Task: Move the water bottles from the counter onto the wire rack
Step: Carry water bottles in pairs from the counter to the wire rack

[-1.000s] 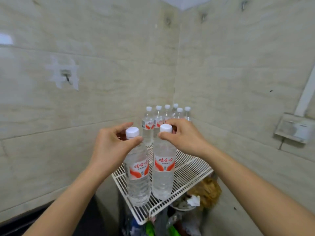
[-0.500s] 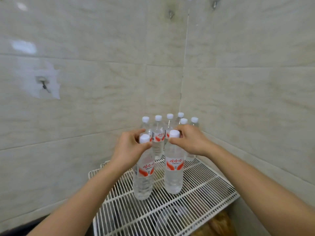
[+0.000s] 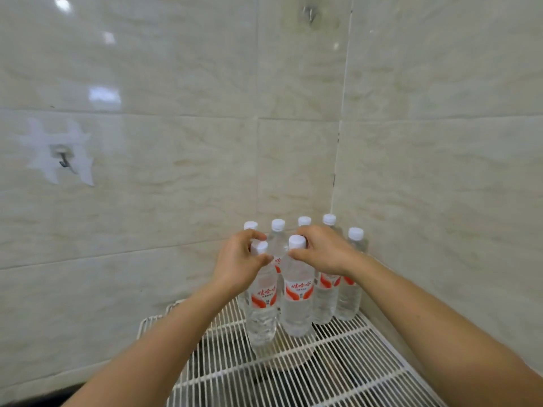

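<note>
The left hand [image 3: 239,264] has its fingers closed around the neck of one water bottle [image 3: 263,312], the right hand [image 3: 324,252] likewise around another bottle [image 3: 297,304]. Both stand upright on the wire rack [image 3: 338,356] (white-capped, red-labelled), just before five bottles [image 3: 349,292] in the corner.

glossy beige tiled walls [image 3: 176,69] meet in a corner; hook [image 3: 63,160] left.

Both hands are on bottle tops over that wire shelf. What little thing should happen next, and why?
Probably let go and draw back. The left hand and right hand each grip a bottle by the neck, and the left bottle and right bottle look upright on the wire rack, beside the rear bottles.
</note>
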Motion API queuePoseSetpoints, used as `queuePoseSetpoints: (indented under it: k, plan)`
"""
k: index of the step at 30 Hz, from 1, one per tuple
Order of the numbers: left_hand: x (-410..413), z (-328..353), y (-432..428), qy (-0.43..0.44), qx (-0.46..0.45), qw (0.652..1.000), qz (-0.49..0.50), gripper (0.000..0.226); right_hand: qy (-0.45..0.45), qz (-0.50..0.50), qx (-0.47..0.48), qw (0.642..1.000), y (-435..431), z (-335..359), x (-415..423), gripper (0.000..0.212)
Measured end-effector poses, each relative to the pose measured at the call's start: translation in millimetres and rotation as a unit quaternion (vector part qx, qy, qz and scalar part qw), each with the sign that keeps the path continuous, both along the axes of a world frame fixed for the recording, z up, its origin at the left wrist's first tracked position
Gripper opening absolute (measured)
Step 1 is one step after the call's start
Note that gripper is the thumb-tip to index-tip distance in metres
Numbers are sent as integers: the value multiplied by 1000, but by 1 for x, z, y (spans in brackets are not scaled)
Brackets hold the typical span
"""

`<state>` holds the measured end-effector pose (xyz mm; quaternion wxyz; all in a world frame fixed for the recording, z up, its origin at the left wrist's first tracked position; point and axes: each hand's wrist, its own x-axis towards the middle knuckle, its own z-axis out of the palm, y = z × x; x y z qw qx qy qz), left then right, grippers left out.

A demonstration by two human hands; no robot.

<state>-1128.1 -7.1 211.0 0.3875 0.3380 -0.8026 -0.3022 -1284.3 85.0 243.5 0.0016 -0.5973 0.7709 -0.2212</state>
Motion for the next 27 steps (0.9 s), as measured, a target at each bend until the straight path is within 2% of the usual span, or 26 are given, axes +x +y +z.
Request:
queuePoseSetpoints:
  k: [11,27]
  plan:
    - [-26,-7,-14,-13,-19,999,27,37,11,12,10,1000,-25,-12,-22,30]
    - [-16,-12,-17,7,-27,999,33,37,48,8,0,999,-34,-17,-22,27]
